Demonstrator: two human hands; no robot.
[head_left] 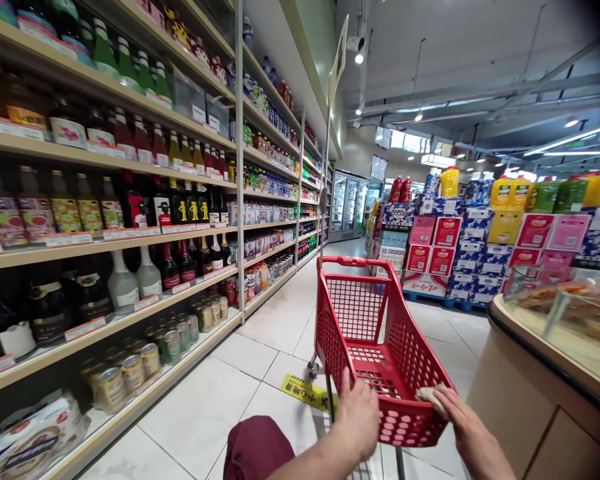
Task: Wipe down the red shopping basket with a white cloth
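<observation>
A shopper's two bare hands work the near end of a red cart (414,347), well apart from each other. The left hand (359,417) lies over the cart's near rim, its grip hidden, so how firmly it clasps cannot be told; the right hand (464,421) has its fingers laid over a pale cloth (429,395), pressed to the cart's near right corner. The cloth could snag in the cart's lattice, or slip from under flattened fingers. A maroon-clad knee (257,448) bends just left of the cart's near end. With a wheel (313,368) showing low on the cart's left, a hard push might send the whole thing rolling away and tip the shopper forward. Swung right, the cart could knock the tabletop (500,317) beside it; left, it might reach the shelves (215,231), where bottles (125,63) would likely break. Beyond the cart stand stacked boxes (433,263), which a runaway roll could strike, toppling the jugs (450,181) on top.
</observation>
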